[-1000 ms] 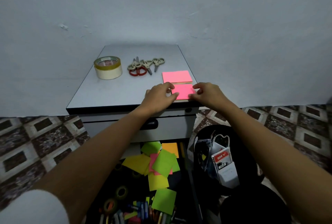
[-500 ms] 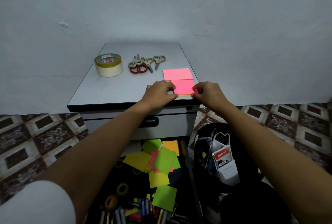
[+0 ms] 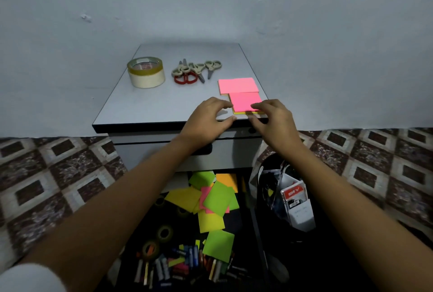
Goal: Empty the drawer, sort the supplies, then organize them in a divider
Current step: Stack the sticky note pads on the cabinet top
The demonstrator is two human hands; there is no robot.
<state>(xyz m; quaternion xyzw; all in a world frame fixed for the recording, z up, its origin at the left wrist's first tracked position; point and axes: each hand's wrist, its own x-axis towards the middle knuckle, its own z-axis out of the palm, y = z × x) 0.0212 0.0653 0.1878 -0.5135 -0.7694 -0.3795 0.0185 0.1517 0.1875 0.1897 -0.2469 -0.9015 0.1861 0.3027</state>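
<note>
Since a second ago both hands are drawing back off the near pink pad [image 3: 246, 103]: fingers that were lying flat on it are now arching up at its edges. The left hand [image 3: 206, 118] is hovering loosely curled, gripping nothing, its forefinger just meeting the pad's left edge and its thumb sitting at the front lip of the cabinet top [image 3: 164, 104]. The right hand [image 3: 274, 120] is resting fingertips on the pad's near right corner with the thumb below; I cannot tell whether it is pinching the pad. That pad, pink over yellow layers, is lying at the front right corner of the top, touching a far pink pad [image 3: 239, 85] behind it: two pads counted. Writing: a red label [image 3: 294, 194] with white letters is showing in the black bag [image 3: 269, 159] on the floor at right, letters not legible; print inside the tape core is also too small. Two tape rolls [image 3: 145, 72] are standing stacked at back left. Beside them the scissors [image 3: 187, 73] are lying heaped, one red-handled and at least two grey. Below, the open drawer [image 3: 243, 226] is holding loose notes [image 3: 216, 198], at least three green, two yellow, one orange and one pink, plus small tape rolls [image 3: 164, 233] and a jumble of pens [image 3: 178, 266], uncounted.
</note>
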